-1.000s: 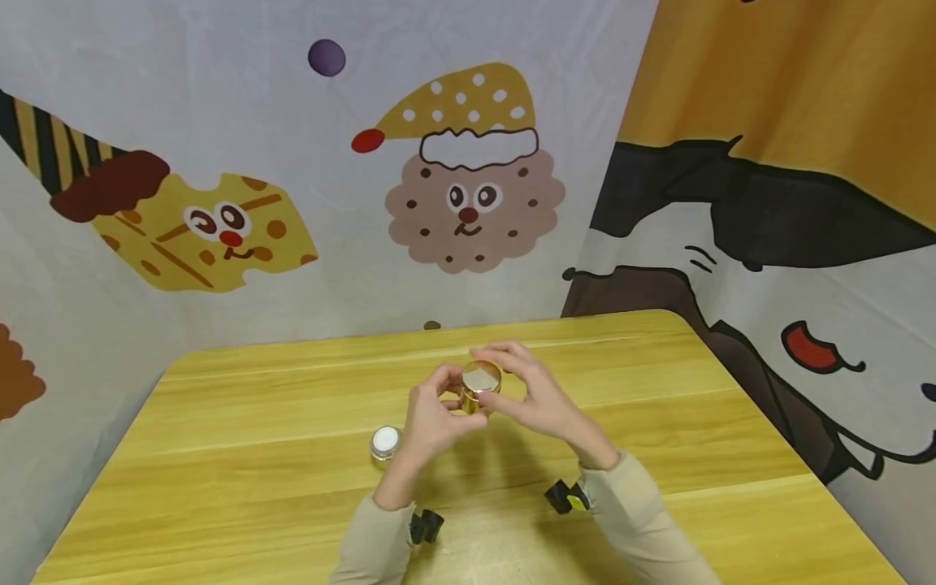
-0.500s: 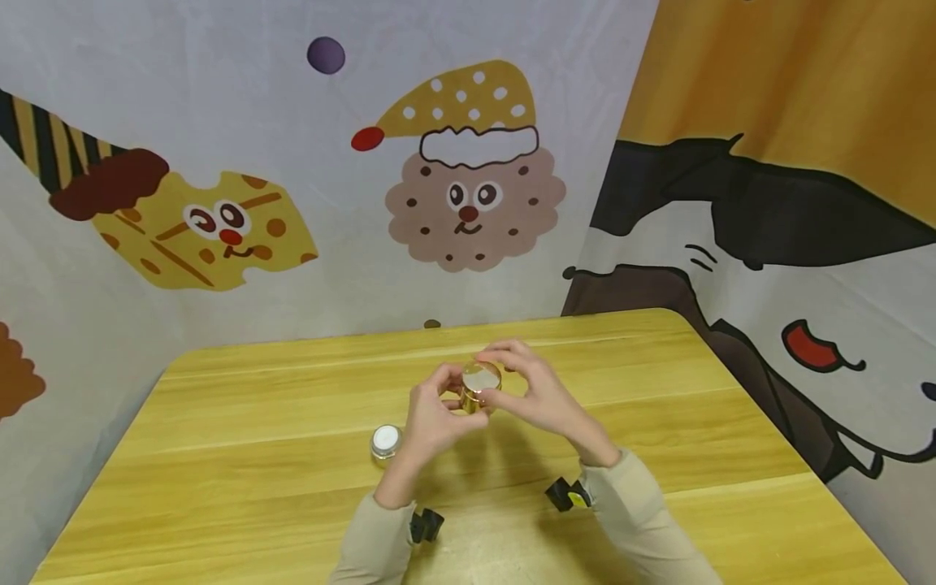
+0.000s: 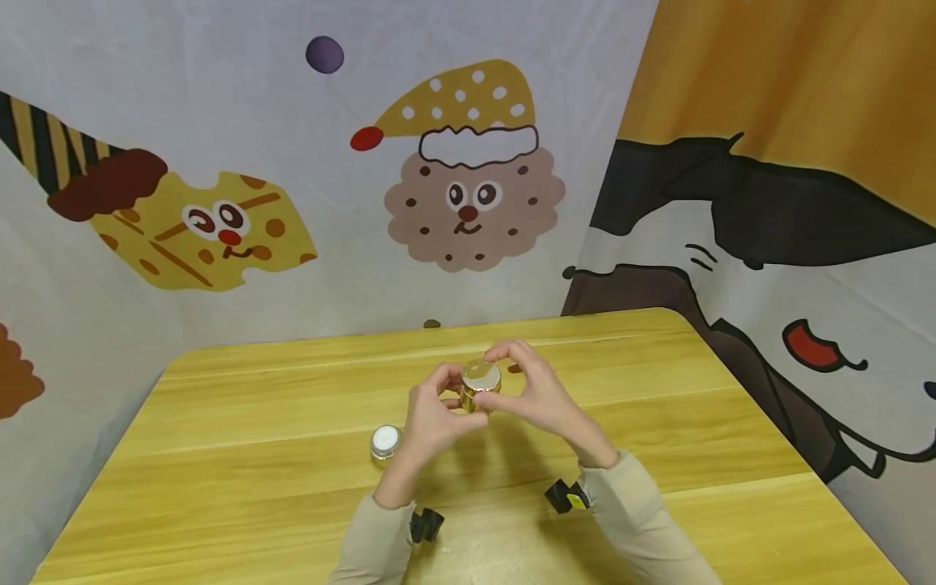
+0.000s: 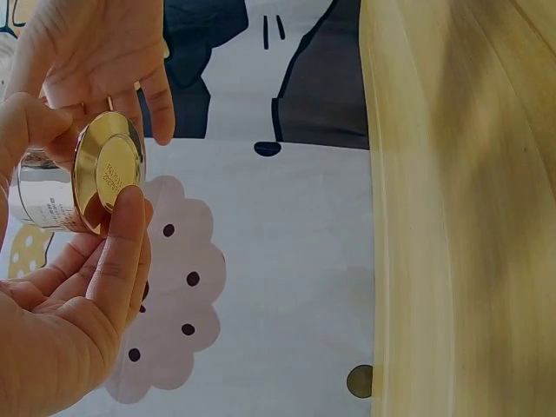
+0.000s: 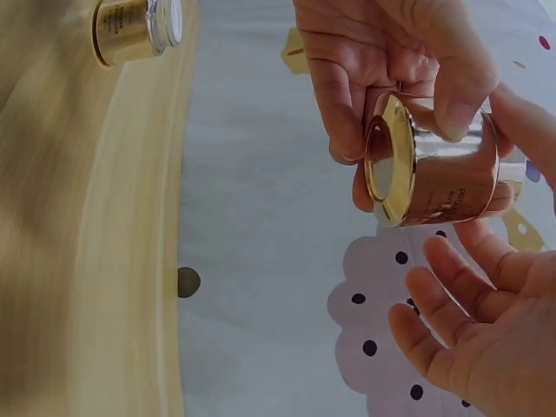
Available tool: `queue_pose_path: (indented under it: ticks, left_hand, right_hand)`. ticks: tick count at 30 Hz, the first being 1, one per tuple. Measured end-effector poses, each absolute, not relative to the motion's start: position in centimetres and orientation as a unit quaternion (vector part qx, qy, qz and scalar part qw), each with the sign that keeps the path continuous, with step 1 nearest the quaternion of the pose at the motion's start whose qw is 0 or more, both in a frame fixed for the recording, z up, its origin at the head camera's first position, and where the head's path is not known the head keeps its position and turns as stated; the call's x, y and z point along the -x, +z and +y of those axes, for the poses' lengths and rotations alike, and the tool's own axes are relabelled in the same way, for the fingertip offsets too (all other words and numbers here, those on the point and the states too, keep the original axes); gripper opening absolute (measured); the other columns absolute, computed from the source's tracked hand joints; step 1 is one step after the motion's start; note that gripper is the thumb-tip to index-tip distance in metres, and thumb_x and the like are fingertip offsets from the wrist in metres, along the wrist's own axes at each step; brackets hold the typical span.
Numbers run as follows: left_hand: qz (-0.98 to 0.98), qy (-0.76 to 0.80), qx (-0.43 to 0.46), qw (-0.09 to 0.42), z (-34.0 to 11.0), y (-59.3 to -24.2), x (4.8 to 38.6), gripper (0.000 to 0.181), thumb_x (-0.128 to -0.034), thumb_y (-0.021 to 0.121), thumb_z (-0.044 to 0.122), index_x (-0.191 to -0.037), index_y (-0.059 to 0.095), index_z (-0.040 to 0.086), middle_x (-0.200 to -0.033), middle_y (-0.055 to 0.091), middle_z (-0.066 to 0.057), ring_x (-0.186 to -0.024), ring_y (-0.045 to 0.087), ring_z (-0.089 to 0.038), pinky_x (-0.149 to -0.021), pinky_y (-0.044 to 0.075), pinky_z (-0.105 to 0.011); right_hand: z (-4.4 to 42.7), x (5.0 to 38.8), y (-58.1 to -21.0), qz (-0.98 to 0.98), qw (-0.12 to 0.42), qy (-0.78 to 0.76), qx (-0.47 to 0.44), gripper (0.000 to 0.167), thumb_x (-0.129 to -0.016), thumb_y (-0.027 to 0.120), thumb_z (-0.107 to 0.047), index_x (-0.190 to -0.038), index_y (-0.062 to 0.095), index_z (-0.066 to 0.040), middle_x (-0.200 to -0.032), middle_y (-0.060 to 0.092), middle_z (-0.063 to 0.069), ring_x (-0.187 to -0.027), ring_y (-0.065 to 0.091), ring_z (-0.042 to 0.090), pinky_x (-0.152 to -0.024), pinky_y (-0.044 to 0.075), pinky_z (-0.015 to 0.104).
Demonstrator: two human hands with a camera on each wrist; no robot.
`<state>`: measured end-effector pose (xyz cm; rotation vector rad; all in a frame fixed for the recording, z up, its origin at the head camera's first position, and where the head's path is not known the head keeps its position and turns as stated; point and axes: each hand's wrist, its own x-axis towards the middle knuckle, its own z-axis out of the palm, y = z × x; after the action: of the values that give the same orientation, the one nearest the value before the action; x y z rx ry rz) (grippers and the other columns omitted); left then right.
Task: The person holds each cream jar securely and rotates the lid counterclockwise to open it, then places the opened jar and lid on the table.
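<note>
A shiny gold jar is held up above the table between the two hands, its flat top facing up in the head view. My left hand grips its lower part; in the left wrist view, the fingers lie against the jar's gold base. My right hand pinches the upper end with thumb and index fingertip. Its other fingers hang spread below the jar in the right wrist view. A second gold jar with a white top stands on the table left of my left wrist.
The wooden table reaches back to a patterned cloth wall with cartoon figures. Black devices are worn at both wrists. In the right wrist view the second jar shows at the upper left.
My right index finger has shifted slightly right and the fingers have spread around the jar's top. My left hand and the second jar have stayed in place.
</note>
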<state>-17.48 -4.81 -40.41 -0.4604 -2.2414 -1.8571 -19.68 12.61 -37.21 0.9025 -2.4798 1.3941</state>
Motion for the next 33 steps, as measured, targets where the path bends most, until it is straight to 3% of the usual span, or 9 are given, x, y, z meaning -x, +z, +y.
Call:
queue_pose_path:
  ticks: [6, 13, 18, 23, 27, 33]
  left_hand:
    - [-0.758, -0.627, 0.155, 0.094, -4.8, -40.5, 17.5, 0.039, -0.0656, 0.074, 0.0, -0.102, 0.06, 0.0, -0.09, 0.065, -0.013, -0.084, 0.061, -0.02, -0.07, 0.057, -0.03]
    - [-0.756, -0.632, 0.151, 0.084, -4.8, -38.1, 16.2, 0.038, -0.0638, 0.07, -0.008, -0.1, 0.058, -0.007, -0.089, 0.064, -0.017, -0.084, 0.06, -0.027, -0.072, 0.057, -0.039]
    - [-0.759, -0.627, 0.153, 0.087, -4.8, -37.0, 15.6, 0.037, -0.0637, 0.069, -0.008, -0.099, 0.059, -0.008, -0.089, 0.064, -0.016, -0.084, 0.06, -0.028, -0.072, 0.057, -0.038]
    - [-0.759, -0.625, 0.155, 0.093, -4.8, -38.8, 16.6, 0.038, -0.0644, 0.071, -0.005, -0.101, 0.059, -0.005, -0.09, 0.065, -0.014, -0.084, 0.061, -0.026, -0.07, 0.057, -0.031]
    - [-0.761, -0.624, 0.153, 0.096, -4.8, -40.3, 17.4, 0.041, -0.0644, 0.073, -0.002, -0.103, 0.06, -0.001, -0.091, 0.065, -0.011, -0.084, 0.061, -0.021, -0.069, 0.057, -0.027]
    - [-0.756, -0.626, 0.16, 0.1, -4.8, -40.6, 17.5, 0.039, -0.0643, 0.073, 0.001, -0.102, 0.06, 0.001, -0.089, 0.065, -0.01, -0.083, 0.06, -0.021, -0.069, 0.057, -0.033]
  right_hand:
    - [12.9, 19.7, -37.0, -0.819, 0.072, 0.46, -0.334, 0.044, -0.075, 0.077, -0.012, -0.115, 0.062, -0.003, -0.119, 0.056, 0.011, -0.11, 0.051, 0.027, -0.091, 0.044, 0.051]
    - [13.0, 19.6, -37.0, -0.822, 0.061, 0.441, -0.355, 0.056, -0.078, 0.074, -0.012, -0.128, 0.052, -0.001, -0.126, 0.053, 0.012, -0.115, 0.047, 0.03, -0.094, 0.041, 0.051]
    - [12.8, 19.6, -37.3, -0.83, 0.067, 0.461, -0.308, 0.052, -0.073, 0.08, -0.015, -0.117, 0.054, -0.003, -0.119, 0.055, 0.011, -0.111, 0.049, 0.029, -0.088, 0.044, 0.05]
    - [12.9, 19.8, -37.3, -0.823, 0.081, 0.468, -0.312, 0.041, -0.073, 0.08, -0.013, -0.108, 0.06, -0.005, -0.117, 0.056, 0.01, -0.11, 0.05, 0.025, -0.087, 0.045, 0.049]
    - [13.2, 19.8, -37.1, -0.815, 0.078, 0.461, -0.342, 0.041, -0.077, 0.076, -0.01, -0.115, 0.062, -0.006, -0.12, 0.055, 0.01, -0.111, 0.049, 0.025, -0.09, 0.043, 0.047]
    - [13.4, 19.7, -37.0, -0.817, 0.064, 0.44, -0.368, 0.053, -0.08, 0.072, -0.009, -0.13, 0.053, -0.003, -0.126, 0.052, 0.01, -0.115, 0.046, 0.027, -0.093, 0.041, 0.047]
